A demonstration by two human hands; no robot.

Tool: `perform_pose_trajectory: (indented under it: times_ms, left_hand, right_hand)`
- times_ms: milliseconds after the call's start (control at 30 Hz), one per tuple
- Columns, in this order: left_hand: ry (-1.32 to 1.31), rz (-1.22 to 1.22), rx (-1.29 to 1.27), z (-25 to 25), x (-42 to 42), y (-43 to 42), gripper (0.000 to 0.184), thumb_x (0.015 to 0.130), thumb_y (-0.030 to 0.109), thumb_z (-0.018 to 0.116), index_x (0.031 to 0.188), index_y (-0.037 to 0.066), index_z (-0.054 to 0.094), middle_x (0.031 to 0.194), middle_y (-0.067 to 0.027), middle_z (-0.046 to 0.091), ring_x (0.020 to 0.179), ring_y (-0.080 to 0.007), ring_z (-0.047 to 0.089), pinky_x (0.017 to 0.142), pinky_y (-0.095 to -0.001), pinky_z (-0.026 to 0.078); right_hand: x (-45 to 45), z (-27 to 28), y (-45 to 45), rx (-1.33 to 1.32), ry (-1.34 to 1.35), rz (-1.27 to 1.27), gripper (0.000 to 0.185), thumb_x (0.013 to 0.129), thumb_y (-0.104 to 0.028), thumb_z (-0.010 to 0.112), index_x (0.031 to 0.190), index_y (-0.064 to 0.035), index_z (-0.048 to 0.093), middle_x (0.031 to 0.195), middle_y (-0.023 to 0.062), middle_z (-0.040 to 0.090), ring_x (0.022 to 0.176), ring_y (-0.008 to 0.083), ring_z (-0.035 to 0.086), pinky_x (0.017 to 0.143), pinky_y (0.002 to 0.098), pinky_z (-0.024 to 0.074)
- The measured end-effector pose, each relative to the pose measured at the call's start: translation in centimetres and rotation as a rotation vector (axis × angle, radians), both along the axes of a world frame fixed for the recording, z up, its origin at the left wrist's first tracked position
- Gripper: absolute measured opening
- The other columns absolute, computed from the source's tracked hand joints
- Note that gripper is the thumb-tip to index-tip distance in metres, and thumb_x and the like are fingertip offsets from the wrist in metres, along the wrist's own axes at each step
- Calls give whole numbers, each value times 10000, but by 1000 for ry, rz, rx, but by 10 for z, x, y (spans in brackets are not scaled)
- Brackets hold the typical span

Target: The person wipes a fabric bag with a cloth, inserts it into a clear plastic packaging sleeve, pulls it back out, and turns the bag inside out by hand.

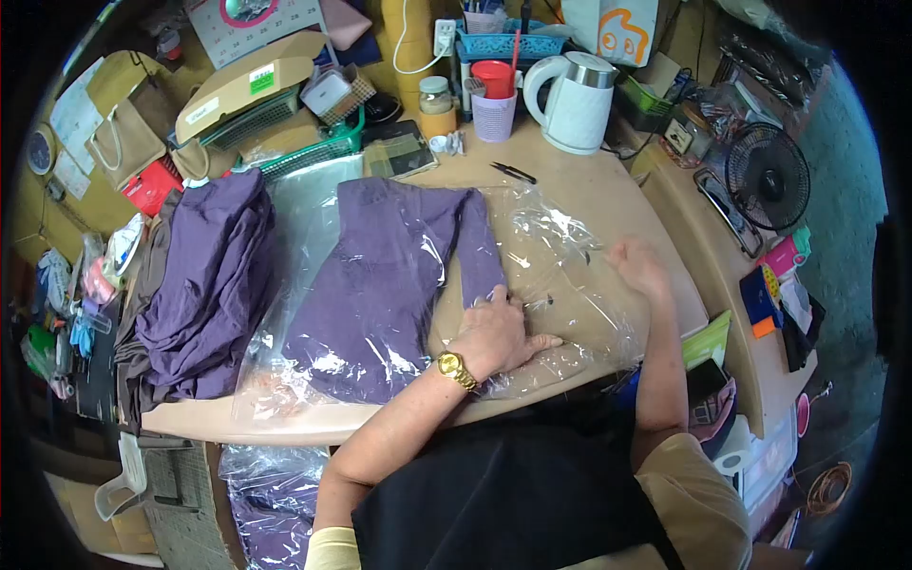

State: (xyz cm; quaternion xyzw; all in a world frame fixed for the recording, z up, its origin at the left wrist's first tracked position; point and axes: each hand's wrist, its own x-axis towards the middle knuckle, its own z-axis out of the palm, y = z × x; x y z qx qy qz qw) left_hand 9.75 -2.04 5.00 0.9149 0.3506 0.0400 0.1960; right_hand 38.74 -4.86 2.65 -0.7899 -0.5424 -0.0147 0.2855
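Observation:
A purple long-sleeved garment (pixel 385 256) lies flat inside a clear plastic bag (pixel 579 323) on the table. My left hand (pixel 496 332), with a gold watch at its wrist, rests flat over the bag and the end of the garment's sleeve, its thumb spread to the right. At the bag's right side is my right hand (pixel 638 266), its fingers curled together at the edge of the plastic. The exact hold of its fingertips is hard to make out. Left of the bag, a heap of purple garments (pixel 209 285) lies loosely folded.
Small black thread snips (pixel 514 172) lie behind the bag. Further back stand a white electric kettle (pixel 576 103), a lilac plastic cup (pixel 494 116) and a green basket (pixel 313 152). A black fan (pixel 768 177) is at the right. Below the table are bagged purple garments (pixel 275 503).

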Motion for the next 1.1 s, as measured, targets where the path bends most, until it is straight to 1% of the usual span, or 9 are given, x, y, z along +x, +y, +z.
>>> perform_pose_trajectory:
  times_ms: [100, 300, 400, 500, 633, 767, 933, 1000, 1100]
  left_hand:
    - [-150, -47, 195, -6, 23, -5, 797, 768, 564, 747, 1287, -9, 554, 1199, -201, 564, 1085, -414, 608, 927, -442, 498]
    - [-569, 19, -205, -56, 43, 18, 225, 824, 210, 738, 920, 13, 686, 757, -155, 645, 815, -351, 697, 693, -413, 532]
    - [-889, 154, -485, -43, 28, 31, 154, 858, 152, 738, 835, 12, 678, 685, -67, 645, 660, -175, 617, 636, -311, 498]
    - [-1077, 143, -659, -6, 10, 40, 249, 879, 191, 747, 981, -20, 662, 774, -18, 659, 684, -112, 579, 642, -268, 491]
    - [-1071, 74, -457, 31, 15, 19, 470, 895, 231, 752, 1239, -46, 592, 830, 10, 636, 738, -92, 588, 658, -235, 491]
    - [-481, -13, -620, -16, 28, 32, 421, 842, 305, 773, 1087, -27, 689, 979, -135, 680, 665, -173, 581, 626, -316, 501]
    - [-1203, 236, -665, -15, 14, 27, 77, 837, 26, 724, 914, 27, 712, 867, -45, 634, 781, -123, 580, 692, -281, 460]
    - [-1235, 164, -548, 2, 13, 22, 83, 834, 32, 724, 916, 30, 711, 866, -43, 621, 787, -128, 575, 691, -278, 458]
    - [-1140, -154, -151, 36, 18, 6, 89, 833, 43, 692, 921, 39, 702, 867, -100, 608, 812, -249, 607, 702, -331, 464]
  right_hand:
    - [-4, 0, -13, -679, -20, 91, 284, 855, -303, 694, 933, -31, 672, 895, 151, 694, 791, 370, 655, 740, 455, 502]
    - [-32, -26, -11, -389, 582, 507, 190, 886, -183, 696, 841, -5, 650, 777, 65, 667, 709, 163, 621, 643, 335, 494]
    - [-30, -9, -14, -30, 793, 387, 122, 943, -117, 648, 846, -47, 633, 707, -45, 581, 639, 43, 518, 552, 222, 400]
    - [-24, 12, -14, 195, 853, 161, 112, 952, -146, 652, 888, -74, 596, 697, -43, 557, 595, 54, 487, 537, 209, 386]
    - [-61, 50, -20, 222, 1373, 594, 171, 990, -196, 611, 885, -80, 544, 729, 7, 550, 621, 114, 501, 579, 257, 430]
    - [-97, 43, -5, 341, 1606, 844, 253, 1014, -233, 565, 831, -72, 499, 761, 65, 543, 634, 149, 506, 628, 281, 446]
    - [-83, -10, 12, 244, 1967, 1130, 316, 1033, -319, 494, 869, -52, 537, 870, 91, 603, 811, 214, 572, 785, 355, 481]
    - [-80, -33, 18, 41, 2013, 724, 383, 1002, -388, 512, 1181, -54, 562, 1155, 185, 612, 1148, 322, 573, 1021, 476, 421]
    - [-108, -29, 52, -307, 1538, 694, 412, 998, -399, 511, 1246, -70, 528, 1232, 200, 559, 1210, 350, 510, 1049, 516, 368]
